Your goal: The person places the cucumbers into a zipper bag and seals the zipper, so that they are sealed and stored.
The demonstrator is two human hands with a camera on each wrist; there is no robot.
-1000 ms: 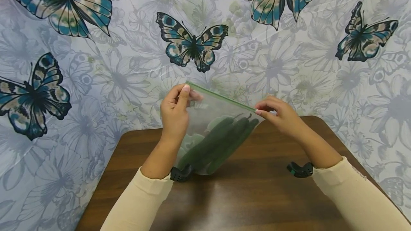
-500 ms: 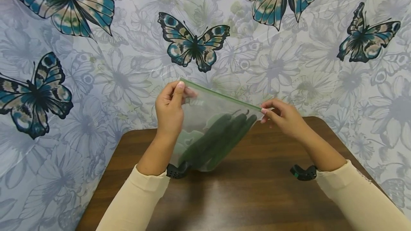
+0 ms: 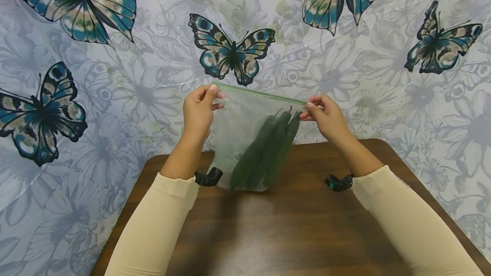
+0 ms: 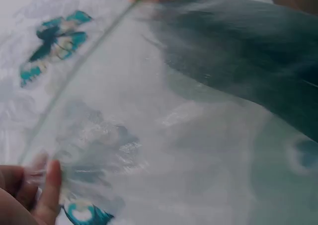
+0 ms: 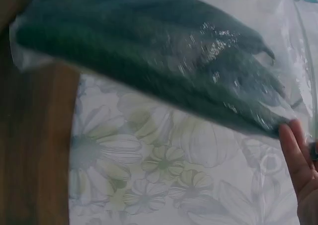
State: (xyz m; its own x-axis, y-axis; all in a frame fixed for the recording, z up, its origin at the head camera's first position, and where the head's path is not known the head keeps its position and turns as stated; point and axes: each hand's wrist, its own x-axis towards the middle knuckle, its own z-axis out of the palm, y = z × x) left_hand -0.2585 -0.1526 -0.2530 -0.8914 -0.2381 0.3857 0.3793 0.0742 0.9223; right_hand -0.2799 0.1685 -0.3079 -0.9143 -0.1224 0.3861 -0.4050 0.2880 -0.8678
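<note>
A translucent zip-top bag [image 3: 241, 127] with a green zip strip along its top hangs between both hands over the table. Several long dark green cucumbers [image 3: 264, 148] lie slanted inside it, their thin stems toward the upper right. My left hand [image 3: 198, 110] pinches the bag's upper left corner between thumb and fingers. At the other end of the strip, my right hand [image 3: 326, 116] pinches the upper right corner. In the right wrist view, the fingers [image 5: 295, 158] of that hand lie against the plastic beside the cucumber tips. The zip strip is stretched taut and slopes slightly down to the right.
Below is a brown wooden table [image 3: 299, 225] with rounded far corners. Behind it hangs a pale floral cloth [image 3: 153, 76] printed with large blue butterflies. A black wrist device sits on each wrist, beside cream sleeves [image 3: 153, 220].
Both hands have lifted the bag higher, the right hand rising most and shifting left lately. The zip strip is more level, and the cucumbers hang steeper than before.
</note>
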